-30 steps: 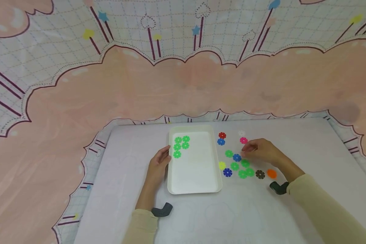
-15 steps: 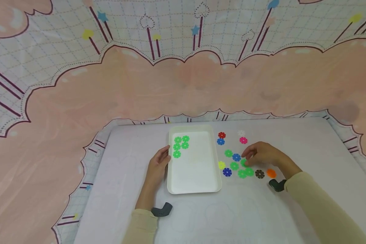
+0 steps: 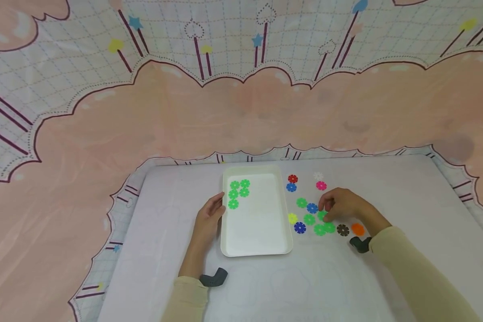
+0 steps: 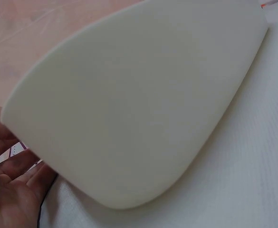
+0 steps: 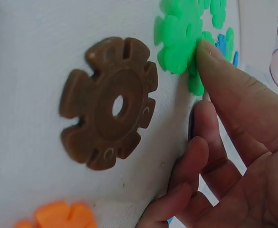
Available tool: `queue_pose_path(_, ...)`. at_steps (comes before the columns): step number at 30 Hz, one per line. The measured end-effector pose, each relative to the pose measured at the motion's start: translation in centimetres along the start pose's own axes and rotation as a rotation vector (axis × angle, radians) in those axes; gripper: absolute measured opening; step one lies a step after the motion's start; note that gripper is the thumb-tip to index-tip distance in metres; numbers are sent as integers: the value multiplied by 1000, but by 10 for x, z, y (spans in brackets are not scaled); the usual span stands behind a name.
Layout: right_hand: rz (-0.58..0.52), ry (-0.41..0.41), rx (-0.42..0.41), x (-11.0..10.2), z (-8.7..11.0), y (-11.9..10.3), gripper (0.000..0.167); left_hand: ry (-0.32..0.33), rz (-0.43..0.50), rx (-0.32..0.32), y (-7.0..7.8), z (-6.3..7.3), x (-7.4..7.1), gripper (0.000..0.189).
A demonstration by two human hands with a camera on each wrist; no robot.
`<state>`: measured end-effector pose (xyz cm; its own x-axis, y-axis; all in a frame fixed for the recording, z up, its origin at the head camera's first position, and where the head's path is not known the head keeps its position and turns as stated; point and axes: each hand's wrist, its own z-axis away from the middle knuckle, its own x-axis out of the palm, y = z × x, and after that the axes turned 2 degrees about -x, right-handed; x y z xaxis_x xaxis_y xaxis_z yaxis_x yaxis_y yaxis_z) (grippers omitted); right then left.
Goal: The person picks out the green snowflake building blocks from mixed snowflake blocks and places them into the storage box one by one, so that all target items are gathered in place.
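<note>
My left hand (image 3: 208, 215) rests against the left side of the white tray (image 3: 257, 243), fingers loosely bent; in the left wrist view the tray's pale wall (image 4: 129, 109) hides part of the hand (image 4: 15, 194). Several green flower-shaped discs (image 3: 233, 193) lie at the tray's far left. Right of the tray, my right hand (image 3: 344, 203) pinches a green flower disc (image 3: 321, 215) between thumb and finger, low over the table. In the right wrist view the thumb (image 5: 243, 90) meets that disc's edge; the index fingertip is hidden.
Around the right hand lie more green discs (image 3: 319, 230), blue discs (image 3: 312, 208), a dark blue (image 3: 299, 227), yellow (image 3: 292, 218), brown (image 5: 111, 104), orange (image 3: 358, 229), pink (image 3: 321, 185), red (image 3: 292, 178) and white disc (image 3: 318, 176). A patterned cloth (image 3: 241, 116) stands behind the table.
My right hand has come down and slightly toward me, from above the blue disc to the green disc, its thumb and finger closing about it. The left hand and tray stay put.
</note>
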<state>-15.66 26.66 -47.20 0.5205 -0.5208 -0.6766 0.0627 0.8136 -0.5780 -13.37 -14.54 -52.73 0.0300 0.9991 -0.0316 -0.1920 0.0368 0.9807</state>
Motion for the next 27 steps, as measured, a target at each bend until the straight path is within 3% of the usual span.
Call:
queue_pose_path(12,25,-13,13,-5,-3,-1,26,1,-4,-7,3,2,1,42)
queue_pose_path(27,-106,-62,0,-15,-4,3,19,-3,2,-13,4,2,0,43)
